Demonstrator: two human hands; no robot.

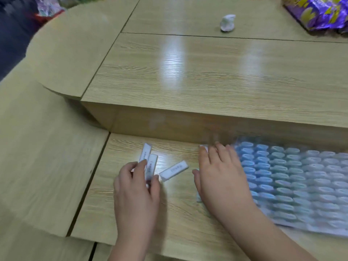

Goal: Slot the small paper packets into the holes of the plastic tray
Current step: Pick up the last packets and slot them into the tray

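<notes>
A clear plastic tray (293, 183) with rows of bluish oval holes lies on the lower desk at the right. My right hand (222, 176) rests flat on the tray's left end, fingers spread; a small white packet corner (203, 147) shows at its fingertips. My left hand (137, 187) pinches a narrow white paper packet (151, 165) between thumb and fingers. A second packet (145, 152) lies just behind it, partly overlapped. A third packet (173, 170) lies loose on the wood between my two hands.
A raised wooden step (207, 87) runs behind the lower desk. On it sit a crumpled white wad (228, 23) and a purple and yellow wrapped pack (316, 12) at the far right. A curved desk section (47, 129) extends to the left.
</notes>
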